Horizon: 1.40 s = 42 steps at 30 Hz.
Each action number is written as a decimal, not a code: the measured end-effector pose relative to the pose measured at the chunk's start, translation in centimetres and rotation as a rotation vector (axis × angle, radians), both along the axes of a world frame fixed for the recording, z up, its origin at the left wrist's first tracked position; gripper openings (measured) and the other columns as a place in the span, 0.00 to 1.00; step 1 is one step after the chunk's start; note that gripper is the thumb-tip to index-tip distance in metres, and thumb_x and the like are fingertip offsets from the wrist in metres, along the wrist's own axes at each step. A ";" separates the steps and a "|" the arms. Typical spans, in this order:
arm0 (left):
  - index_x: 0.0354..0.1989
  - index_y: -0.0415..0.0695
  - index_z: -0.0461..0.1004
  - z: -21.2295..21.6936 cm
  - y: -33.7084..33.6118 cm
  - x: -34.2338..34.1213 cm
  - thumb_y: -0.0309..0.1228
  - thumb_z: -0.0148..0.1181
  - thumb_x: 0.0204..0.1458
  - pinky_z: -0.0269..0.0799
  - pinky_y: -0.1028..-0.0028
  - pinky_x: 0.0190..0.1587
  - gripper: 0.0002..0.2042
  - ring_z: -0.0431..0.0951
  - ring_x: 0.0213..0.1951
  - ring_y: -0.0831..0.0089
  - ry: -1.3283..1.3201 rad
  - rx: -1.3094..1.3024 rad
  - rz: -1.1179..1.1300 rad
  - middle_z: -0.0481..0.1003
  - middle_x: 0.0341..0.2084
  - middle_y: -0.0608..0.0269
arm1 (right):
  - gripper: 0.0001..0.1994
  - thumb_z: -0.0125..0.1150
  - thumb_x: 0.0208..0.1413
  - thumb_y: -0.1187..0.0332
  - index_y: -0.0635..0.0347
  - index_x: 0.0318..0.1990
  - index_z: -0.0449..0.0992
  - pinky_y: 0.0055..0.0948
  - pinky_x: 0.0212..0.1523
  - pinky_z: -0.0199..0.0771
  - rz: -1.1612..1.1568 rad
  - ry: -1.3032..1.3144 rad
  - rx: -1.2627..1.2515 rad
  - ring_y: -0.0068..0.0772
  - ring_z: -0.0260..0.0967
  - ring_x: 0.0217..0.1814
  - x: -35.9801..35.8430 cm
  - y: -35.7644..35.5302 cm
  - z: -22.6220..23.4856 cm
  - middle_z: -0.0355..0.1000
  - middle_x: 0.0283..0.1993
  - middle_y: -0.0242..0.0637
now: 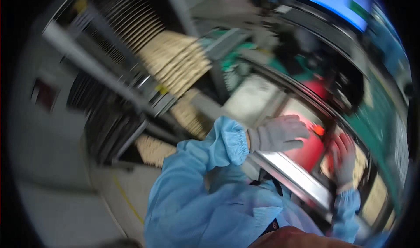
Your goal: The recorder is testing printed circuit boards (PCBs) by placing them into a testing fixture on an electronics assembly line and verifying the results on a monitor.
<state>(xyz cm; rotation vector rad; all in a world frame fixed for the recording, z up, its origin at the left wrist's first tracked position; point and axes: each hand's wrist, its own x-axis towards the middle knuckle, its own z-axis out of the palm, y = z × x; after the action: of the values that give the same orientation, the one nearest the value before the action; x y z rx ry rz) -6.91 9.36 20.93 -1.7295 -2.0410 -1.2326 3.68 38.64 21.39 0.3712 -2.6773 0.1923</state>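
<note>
**Two gloved hands at the red panel beside the steel rail**

Head view: The picture is blurred and tilted, so small details are not sure. The landmark is the long shiny steel rail (pixel 291 173), which runs diagonally from the middle to the lower right.

The left hand (pixel 276 133), in a grey knitted glove with a light blue elastic sleeve, lies just above the rail. Its fingers are stretched nearly flat over the red smooth panel (pixel 313 154) on the far side of the rail; the grip looks wide and flat, closed on nothing that I can see. The fingertips almost touch a small orange-red part (pixel 319 129), perhaps a button or a cap. I judge the flat hand presses or steadies, it does not pick.

The right hand (pixel 344 160), in a grey glove with red coated fingers, is also beyond the rail, to the right of the panel. It rests on a pale beige board with many small marks (pixel 361 162). If its grip holds the board or only lies on it, I cannot tell.

For room: the rail is an edge close under both wrists, and a dark curved frame (pixel 332 112) closes the far side of the panel, so the hands work in a narrow band. Well to the left of the rail, stacked beige boards in a dark slotted rack (pixel 175 60) stand apart from both hands.
</note>
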 end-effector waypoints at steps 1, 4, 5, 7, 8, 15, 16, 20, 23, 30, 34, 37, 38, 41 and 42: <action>0.44 0.41 0.72 0.9 -2.2 0.2 0.34 0.56 0.54 0.65 0.61 0.55 0.13 0.71 0.48 0.55 0.004 0.007 0.063 0.72 0.42 0.55 | 0.15 0.53 0.56 0.65 0.63 0.48 0.73 0.47 0.64 0.56 0.015 0.009 -0.041 0.53 0.61 0.61 0.3 -0.6 0.7 0.66 0.56 0.50; 0.45 0.40 0.72 5.0 -10.9 2.1 0.33 0.57 0.53 0.66 0.63 0.54 0.13 0.71 0.48 0.54 0.012 -0.015 0.325 0.73 0.41 0.53 | 0.17 0.53 0.57 0.64 0.62 0.51 0.71 0.50 0.66 0.51 0.248 -0.132 -0.097 0.51 0.59 0.63 -0.7 -3.9 4.3 0.66 0.57 0.49; 0.45 0.40 0.73 6.1 -14.1 2.6 0.33 0.58 0.53 0.66 0.63 0.53 0.14 0.72 0.48 0.55 0.031 -0.024 0.468 0.73 0.41 0.54 | 0.16 0.53 0.57 0.62 0.62 0.47 0.74 0.51 0.67 0.49 0.323 -0.112 0.064 0.50 0.61 0.61 -0.8 -3.7 3.6 0.70 0.52 0.47; 0.44 0.38 0.74 8.4 -19.6 5.0 0.26 0.60 0.48 0.71 0.66 0.45 0.14 0.74 0.42 0.54 0.117 0.084 0.739 0.74 0.39 0.53 | 0.15 0.53 0.57 0.61 0.62 0.43 0.76 0.52 0.68 0.48 0.338 -0.229 0.078 0.49 0.64 0.58 0.0 -0.8 2.9 0.72 0.49 0.45; 0.45 0.38 0.74 7.7 -24.7 5.4 0.25 0.59 0.50 0.71 0.67 0.46 0.13 0.75 0.44 0.56 0.333 0.058 0.961 0.75 0.40 0.52 | 0.14 0.53 0.56 0.59 0.61 0.39 0.77 0.52 0.68 0.47 0.326 -0.343 0.084 0.49 0.66 0.56 0.1 -0.1 2.3 0.74 0.45 0.44; 0.53 0.38 0.70 11.1 -52.5 21.0 0.41 0.53 0.56 0.68 0.61 0.52 0.21 0.73 0.50 0.49 0.277 -0.409 2.382 0.73 0.47 0.43 | 0.23 0.53 0.56 0.56 0.54 0.11 0.75 0.46 0.60 0.59 -0.120 -0.406 0.167 0.47 0.71 0.25 -0.1 5.9 -1.1 0.68 0.13 0.41; 0.55 0.39 0.69 10.2 -55.2 22.8 0.44 0.52 0.57 0.68 0.60 0.52 0.24 0.72 0.50 0.49 -0.021 -0.498 2.482 0.72 0.47 0.41 | 0.22 0.53 0.56 0.56 0.54 0.12 0.75 0.46 0.57 0.61 -0.144 -0.380 0.368 0.46 0.70 0.23 0.2 7.0 -2.0 0.68 0.13 0.41; 0.61 0.40 0.64 9.4 -60.1 24.9 0.62 0.43 0.55 0.65 0.61 0.54 0.38 0.68 0.57 0.51 -0.898 -0.777 2.293 0.70 0.53 0.44 | 0.17 0.57 0.52 0.55 0.55 0.17 0.77 0.46 0.51 0.64 0.079 -0.207 0.186 0.46 0.69 0.25 -1.0 0.0 1.7 0.70 0.16 0.41; 0.60 0.38 0.65 9.2 -60.0 25.0 0.67 0.38 0.53 0.64 0.61 0.54 0.42 0.68 0.57 0.54 -1.038 -0.452 2.230 0.72 0.52 0.48 | 0.16 0.58 0.52 0.54 0.56 0.24 0.79 0.46 0.51 0.64 0.304 -0.213 -0.014 0.43 0.69 0.29 -3.3 -6.7 3.8 0.72 0.22 0.40; 0.49 0.36 0.73 9.6 -56.9 28.2 0.48 0.47 0.60 0.68 0.61 0.47 0.25 0.75 0.46 0.52 -0.460 -0.048 2.139 0.75 0.44 0.44 | 0.12 0.55 0.54 0.60 0.58 0.38 0.79 0.47 0.59 0.59 0.830 -0.264 0.013 0.47 0.70 0.47 -5.7 -21.4 6.7 0.75 0.39 0.45; 0.54 0.37 0.69 10.2 -46.0 31.0 0.41 0.51 0.60 0.67 0.73 0.53 0.21 0.74 0.49 0.71 -0.631 1.094 1.433 0.74 0.47 0.61 | 0.13 0.52 0.57 0.65 0.66 0.44 0.75 0.36 0.54 0.66 0.980 -0.234 -0.461 0.47 0.70 0.48 -4.9 -27.6 5.9 0.74 0.42 0.48; 0.58 0.35 0.65 6.9 -40.9 34.8 0.39 0.49 0.61 0.61 0.72 0.59 0.23 0.68 0.56 0.70 -0.517 1.156 1.410 0.70 0.53 0.60 | 0.21 0.51 0.61 0.56 0.65 0.52 0.72 0.31 0.55 0.65 0.940 -0.745 -0.840 0.36 0.68 0.54 -2.6 -31.4 6.1 0.73 0.49 0.45; 0.59 0.35 0.64 6.1 -38.5 35.4 0.38 0.48 0.61 0.59 0.71 0.60 0.23 0.67 0.57 0.71 -0.548 1.243 1.376 0.68 0.55 0.60 | 0.24 0.50 0.62 0.52 0.66 0.54 0.71 0.29 0.56 0.64 0.936 -0.875 -0.904 0.33 0.67 0.55 -2.2 -32.4 6.1 0.72 0.52 0.43; 0.63 0.39 0.61 2.8 -32.8 35.9 0.42 0.43 0.62 0.57 0.67 0.63 0.25 0.64 0.60 0.66 -0.648 1.150 1.328 0.65 0.59 0.59 | 0.30 0.45 0.64 0.48 0.66 0.61 0.63 0.29 0.63 0.57 0.962 -1.165 -0.973 0.32 0.60 0.62 -1.7 -34.6 5.4 0.64 0.61 0.42; 0.63 0.39 0.60 1.8 -31.3 35.7 0.42 0.41 0.62 0.60 0.65 0.62 0.25 0.65 0.59 0.65 -0.722 1.188 1.360 0.65 0.59 0.57 | 0.32 0.44 0.63 0.46 0.66 0.64 0.59 0.29 0.65 0.55 0.980 -1.205 -1.064 0.31 0.58 0.64 -1.6 -35.1 5.2 0.62 0.63 0.41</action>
<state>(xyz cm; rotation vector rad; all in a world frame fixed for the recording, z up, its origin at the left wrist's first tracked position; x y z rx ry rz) 28.76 -21.94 22.70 0.6290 -1.3947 -1.8016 2.08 3.52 26.59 1.4339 -2.4125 2.6179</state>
